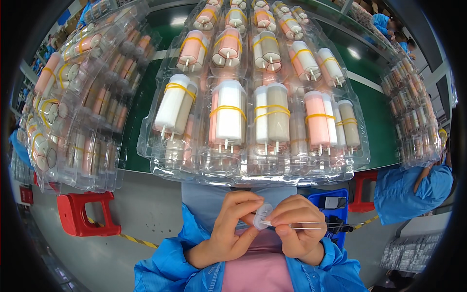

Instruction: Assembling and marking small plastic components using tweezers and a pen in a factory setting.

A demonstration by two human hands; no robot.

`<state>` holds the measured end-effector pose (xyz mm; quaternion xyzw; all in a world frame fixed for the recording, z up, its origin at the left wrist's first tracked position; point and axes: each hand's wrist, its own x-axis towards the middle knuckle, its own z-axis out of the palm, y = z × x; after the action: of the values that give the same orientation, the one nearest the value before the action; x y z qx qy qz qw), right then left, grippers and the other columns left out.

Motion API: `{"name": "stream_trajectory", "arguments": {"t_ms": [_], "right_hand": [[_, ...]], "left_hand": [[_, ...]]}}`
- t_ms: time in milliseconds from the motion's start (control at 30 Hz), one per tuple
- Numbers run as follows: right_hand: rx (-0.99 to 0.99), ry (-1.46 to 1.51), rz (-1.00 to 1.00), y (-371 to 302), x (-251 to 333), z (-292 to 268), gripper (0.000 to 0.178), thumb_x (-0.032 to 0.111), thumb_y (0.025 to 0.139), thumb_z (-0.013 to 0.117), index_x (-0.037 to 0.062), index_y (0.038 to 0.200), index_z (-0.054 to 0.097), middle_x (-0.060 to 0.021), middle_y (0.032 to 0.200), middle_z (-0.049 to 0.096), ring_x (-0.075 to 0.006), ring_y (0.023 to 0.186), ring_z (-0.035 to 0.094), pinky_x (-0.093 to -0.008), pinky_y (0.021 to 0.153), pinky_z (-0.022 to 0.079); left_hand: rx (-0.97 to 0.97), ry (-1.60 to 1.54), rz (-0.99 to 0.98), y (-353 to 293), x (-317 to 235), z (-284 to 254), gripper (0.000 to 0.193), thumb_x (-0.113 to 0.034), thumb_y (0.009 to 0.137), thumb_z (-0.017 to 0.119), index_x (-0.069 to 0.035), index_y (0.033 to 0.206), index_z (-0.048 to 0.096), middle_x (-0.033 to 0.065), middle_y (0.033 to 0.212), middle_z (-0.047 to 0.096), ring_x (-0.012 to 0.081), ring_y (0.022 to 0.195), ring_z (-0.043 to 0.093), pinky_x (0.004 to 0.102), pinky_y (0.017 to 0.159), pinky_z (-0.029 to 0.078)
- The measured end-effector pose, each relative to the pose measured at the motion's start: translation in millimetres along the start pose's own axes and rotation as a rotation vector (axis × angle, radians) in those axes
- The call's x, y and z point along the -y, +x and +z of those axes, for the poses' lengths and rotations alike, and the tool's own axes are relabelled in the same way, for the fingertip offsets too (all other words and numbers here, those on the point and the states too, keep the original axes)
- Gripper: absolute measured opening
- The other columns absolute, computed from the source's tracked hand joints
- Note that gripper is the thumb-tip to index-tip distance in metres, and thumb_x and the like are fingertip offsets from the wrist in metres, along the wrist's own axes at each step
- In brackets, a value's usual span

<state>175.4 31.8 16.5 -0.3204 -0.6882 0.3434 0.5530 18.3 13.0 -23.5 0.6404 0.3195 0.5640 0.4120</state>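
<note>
Close to my chest, my left hand (231, 225) pinches a small round translucent plastic cap (262, 213) between thumb and fingers. My right hand (298, 228) grips thin metal tweezers (311, 226), whose fine tips reach the cap's near side; the long legs stick out to the right past my fingers. Both hands are in front of the near edge of a clear plastic tray (253, 179). In that tray lie bundles of white, pink and grey cylinders (229, 112), held with yellow rubber bands and showing short white pins at their near ends.
Stacked clear trays of similar cylinders (87, 112) rise at the left, with another stack (413, 117) at the right. A red stool (85, 214) stands on the left. Below right is a blue bin (316, 199). A person in blue (411, 190) sits at the right.
</note>
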Motion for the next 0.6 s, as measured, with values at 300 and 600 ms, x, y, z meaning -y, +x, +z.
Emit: {"name": "stream_trajectory", "arguments": {"t_ms": [300,600], "right_hand": [[-0.026,0.019,-0.001,0.6,-2.8,0.3,0.011,0.005,0.075,0.070,0.0006,0.081,0.063,-0.0107,0.077,0.066,-0.0240,0.060,0.060,-0.0304,0.055,0.048],[-0.005,-0.059,-0.020,3.5,0.2,2.7,0.012,0.004,0.072,0.071,0.0024,0.082,0.064,-0.0101,0.077,0.065,-0.0244,0.062,0.060,-0.0297,0.055,0.048]], "left_hand": [[-0.010,-0.045,0.011,-4.1,4.9,1.0,0.048,0.009,0.076,0.061,0.003,0.121,0.047,0.0222,0.118,0.045,0.0209,0.089,0.057,0.0236,0.066,0.052],[-0.033,-0.053,0.022,-3.2,7.5,2.0,0.046,0.009,0.076,0.062,0.003,0.120,0.049,0.0223,0.116,0.047,0.0238,0.093,0.054,0.0240,0.063,0.052]]}}
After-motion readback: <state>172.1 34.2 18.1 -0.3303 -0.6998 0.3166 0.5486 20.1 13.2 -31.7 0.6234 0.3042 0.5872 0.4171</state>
